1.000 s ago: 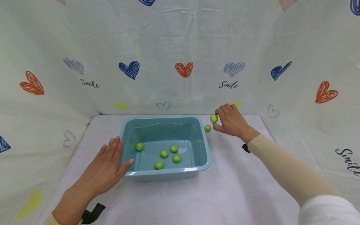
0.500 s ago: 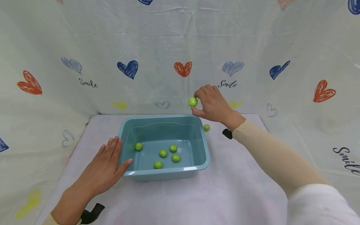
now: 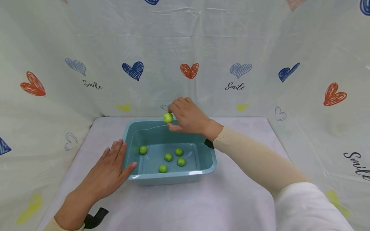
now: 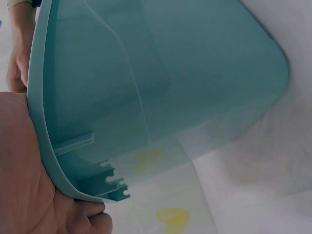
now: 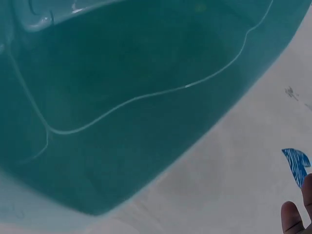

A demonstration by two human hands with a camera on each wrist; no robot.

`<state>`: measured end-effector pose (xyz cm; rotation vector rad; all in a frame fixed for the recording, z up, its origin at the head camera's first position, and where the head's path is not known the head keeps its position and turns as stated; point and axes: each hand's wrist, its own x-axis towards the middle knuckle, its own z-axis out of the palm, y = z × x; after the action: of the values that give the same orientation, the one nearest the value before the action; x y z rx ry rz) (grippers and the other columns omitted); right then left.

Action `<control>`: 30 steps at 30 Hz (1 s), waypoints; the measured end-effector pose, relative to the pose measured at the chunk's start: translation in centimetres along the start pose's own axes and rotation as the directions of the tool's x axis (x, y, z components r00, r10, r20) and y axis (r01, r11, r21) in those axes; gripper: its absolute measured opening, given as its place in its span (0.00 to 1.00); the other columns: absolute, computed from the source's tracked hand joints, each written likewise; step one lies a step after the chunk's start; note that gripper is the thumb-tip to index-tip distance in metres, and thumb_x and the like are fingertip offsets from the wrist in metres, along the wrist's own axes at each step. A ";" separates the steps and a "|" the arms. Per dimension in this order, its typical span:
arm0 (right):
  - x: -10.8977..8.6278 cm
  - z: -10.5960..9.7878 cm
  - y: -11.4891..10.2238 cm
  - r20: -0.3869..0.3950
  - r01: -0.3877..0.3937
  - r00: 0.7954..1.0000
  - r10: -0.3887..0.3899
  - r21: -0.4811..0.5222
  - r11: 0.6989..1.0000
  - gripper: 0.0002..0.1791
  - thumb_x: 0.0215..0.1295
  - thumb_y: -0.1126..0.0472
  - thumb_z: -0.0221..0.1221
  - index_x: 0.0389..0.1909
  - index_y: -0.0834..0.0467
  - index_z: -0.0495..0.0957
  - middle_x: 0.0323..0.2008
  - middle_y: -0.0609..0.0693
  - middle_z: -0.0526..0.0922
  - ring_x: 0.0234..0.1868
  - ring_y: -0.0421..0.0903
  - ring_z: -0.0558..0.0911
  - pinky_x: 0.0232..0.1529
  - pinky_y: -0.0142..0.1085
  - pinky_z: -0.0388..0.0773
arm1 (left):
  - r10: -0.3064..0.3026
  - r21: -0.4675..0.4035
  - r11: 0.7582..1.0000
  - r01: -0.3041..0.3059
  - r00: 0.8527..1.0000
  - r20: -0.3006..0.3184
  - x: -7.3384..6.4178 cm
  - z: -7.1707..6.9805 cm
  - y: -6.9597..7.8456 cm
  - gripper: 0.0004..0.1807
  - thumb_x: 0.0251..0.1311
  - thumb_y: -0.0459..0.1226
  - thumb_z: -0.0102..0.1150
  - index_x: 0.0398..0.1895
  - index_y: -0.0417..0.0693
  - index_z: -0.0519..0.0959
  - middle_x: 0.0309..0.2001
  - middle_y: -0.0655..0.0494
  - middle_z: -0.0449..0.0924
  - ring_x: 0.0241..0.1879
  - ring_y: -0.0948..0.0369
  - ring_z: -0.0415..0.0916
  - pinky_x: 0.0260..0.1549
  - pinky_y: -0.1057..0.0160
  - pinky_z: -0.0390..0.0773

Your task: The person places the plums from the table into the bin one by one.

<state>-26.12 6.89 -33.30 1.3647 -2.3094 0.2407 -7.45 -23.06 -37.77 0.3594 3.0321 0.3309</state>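
Note:
My right hand (image 3: 189, 118) pinches a small round green fruit (image 3: 168, 118) between thumb and fingers, over the far rim of a light blue plastic basin (image 3: 173, 177). Several like it lie on the basin floor, among them one green fruit (image 3: 143, 150) at the left and another (image 3: 163, 168) near the front wall. My left hand (image 3: 105, 171) rests on the basin's left rim with straight fingers, its thumb reaching over the front corner. In the left wrist view this hand (image 4: 24, 170) lies along the rim. The right wrist view catches only some fingertips (image 5: 292, 217).
The basin stands on a table (image 3: 231, 199) with a pale cloth. Behind and at both sides hangs a pale curtain (image 3: 162, 41) printed with hearts and "Smile". My right forearm (image 3: 254, 157) crosses the basin's right side and hides the tabletop there.
My right hand has carried the green fruit leftward from beside the basin to over its far rim. The fruit beside the basin's right side is now hidden by the arm. My left hand stays put.

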 end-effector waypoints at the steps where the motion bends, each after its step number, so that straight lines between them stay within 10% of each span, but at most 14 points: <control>1: 0.1 0.4 -0.3 0.008 0.006 1.000 -0.006 -0.004 1.000 0.20 0.68 0.45 0.63 0.48 0.57 0.78 0.43 0.51 0.80 0.48 0.51 0.76 0.49 0.46 0.71 | -0.001 -0.001 1.000 0.001 1.000 -0.002 0.0 0.0 0.0 0.51 0.79 0.61 0.46 0.82 0.27 0.48 0.83 0.29 0.45 0.83 0.34 0.45 0.78 0.31 0.50; 30: -0.4 5.4 -2.0 0.199 0.039 0.980 -0.023 -0.077 0.996 0.17 0.71 0.42 0.58 0.42 0.53 0.78 0.36 0.47 0.77 0.39 0.47 0.73 0.42 0.41 0.66 | 0.012 -0.030 0.999 -0.013 0.999 -0.041 -0.1 0.1 -0.1 0.50 0.79 0.60 0.48 0.82 0.26 0.50 0.83 0.28 0.46 0.83 0.34 0.46 0.77 0.31 0.53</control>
<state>-25.71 4.26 -38.42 1.4407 -2.4264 0.0010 -7.40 -23.15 -37.90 0.3741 3.0616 0.3898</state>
